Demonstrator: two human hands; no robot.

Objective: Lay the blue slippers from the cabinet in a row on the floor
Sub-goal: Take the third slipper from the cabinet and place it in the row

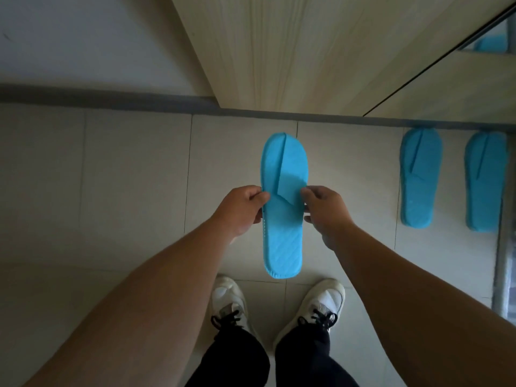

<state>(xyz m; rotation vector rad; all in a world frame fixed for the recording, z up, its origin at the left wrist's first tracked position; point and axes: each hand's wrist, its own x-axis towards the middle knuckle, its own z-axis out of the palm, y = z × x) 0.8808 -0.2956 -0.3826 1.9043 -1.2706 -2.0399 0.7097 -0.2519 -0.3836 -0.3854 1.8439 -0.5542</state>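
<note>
Left hand [241,209] pinches the left edge of a blue slipper [283,205] at mid-length, thumb on top. Right hand [325,210] grips the right edge, fingers clamped at the loose corner of the strap flap. The slipper is held flat between them over the tiled floor [111,177], toe toward the wooden cabinet [307,51], heel just ahead of white sneakers [321,303]. Two more blue slippers [420,177] lie side by side on the floor to the right, toes near the cabinet base. Another blue one shows inside the open cabinet, top right.
</note>
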